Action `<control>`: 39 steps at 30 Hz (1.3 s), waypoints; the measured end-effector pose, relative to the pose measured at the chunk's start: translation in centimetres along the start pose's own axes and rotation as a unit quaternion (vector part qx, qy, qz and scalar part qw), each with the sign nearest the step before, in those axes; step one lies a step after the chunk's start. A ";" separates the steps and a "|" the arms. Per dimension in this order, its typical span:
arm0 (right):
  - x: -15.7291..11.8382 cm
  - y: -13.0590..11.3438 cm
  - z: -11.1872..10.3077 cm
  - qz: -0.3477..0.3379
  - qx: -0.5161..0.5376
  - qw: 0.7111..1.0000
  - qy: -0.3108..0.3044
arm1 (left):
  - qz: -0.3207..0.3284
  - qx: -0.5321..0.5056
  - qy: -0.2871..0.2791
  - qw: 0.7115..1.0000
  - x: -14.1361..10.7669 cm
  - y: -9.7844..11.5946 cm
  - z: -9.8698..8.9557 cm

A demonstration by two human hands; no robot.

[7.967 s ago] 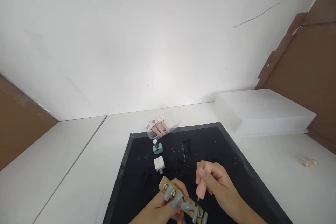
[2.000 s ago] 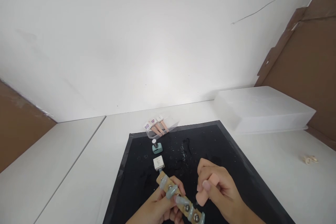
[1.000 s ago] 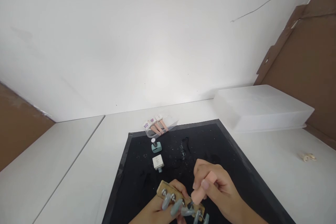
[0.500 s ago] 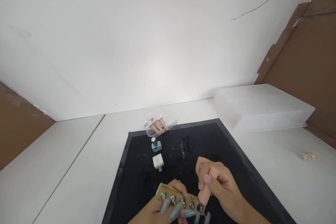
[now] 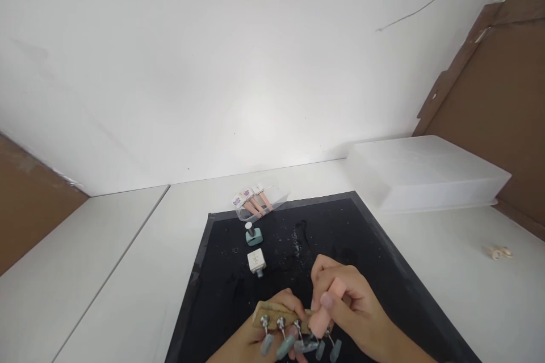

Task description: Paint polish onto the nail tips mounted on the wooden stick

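My left hand is wrapped round a wooden nail-tip stand near the bottom of the view. Several grey-blue false nails stick out from it on metal stems, pointing toward me. In my right hand a pink polish brush cap is pinched between thumb and fingers. Its dark lower end is over the nails right of the stand's middle; whether the bristles touch one is too small to tell. Beyond my left hand lies a white polish bottle, its neck uncapped. A teal bottle with a silver cap is behind it.
A black mat covers the work surface. At its far edge sits a clear tray with several pink-capped bottles. A translucent white box stands at the right, with small beige pieces in front. A white wall rises behind.
My right hand has moved the brush left and slightly down along the row of nails, from the right end toward the middle. The stand has tipped a little, still in my left hand.
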State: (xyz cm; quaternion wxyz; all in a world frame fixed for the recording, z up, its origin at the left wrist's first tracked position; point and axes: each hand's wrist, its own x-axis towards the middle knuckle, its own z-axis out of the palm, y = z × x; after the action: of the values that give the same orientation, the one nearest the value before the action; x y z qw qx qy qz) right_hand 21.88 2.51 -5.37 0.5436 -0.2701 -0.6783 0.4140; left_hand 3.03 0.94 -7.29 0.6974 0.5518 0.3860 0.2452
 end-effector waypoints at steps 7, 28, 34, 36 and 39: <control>-0.1 0.2 0.0 0.012 0.002 1.000 -0.007 | 0.008 0.009 -0.017 1.000 0.1 0.2 0.0; 0.0 0.1 0.1 0.030 0.020 0.998 0.053 | -0.019 -0.100 0.005 0.995 0.1 0.1 0.1; -0.2 -0.2 0.0 -0.025 0.015 0.996 0.090 | -0.053 -0.174 0.039 0.983 0.7 -0.8 0.2; -0.2 -0.5 0.1 -0.063 -0.023 0.996 0.065 | -0.070 -0.202 0.048 0.976 1.0 -1.0 0.3; 0.1 -1.2 0.0 -0.084 -0.070 0.994 0.019 | -0.084 -0.219 0.044 0.971 1.1 -0.8 0.5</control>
State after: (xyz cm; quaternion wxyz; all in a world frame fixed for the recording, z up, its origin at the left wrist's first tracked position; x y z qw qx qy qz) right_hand 21.91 2.02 -4.31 0.5689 -0.2576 -0.7155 0.3130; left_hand 4.00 1.33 -8.30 0.8016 0.3402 0.3979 0.2886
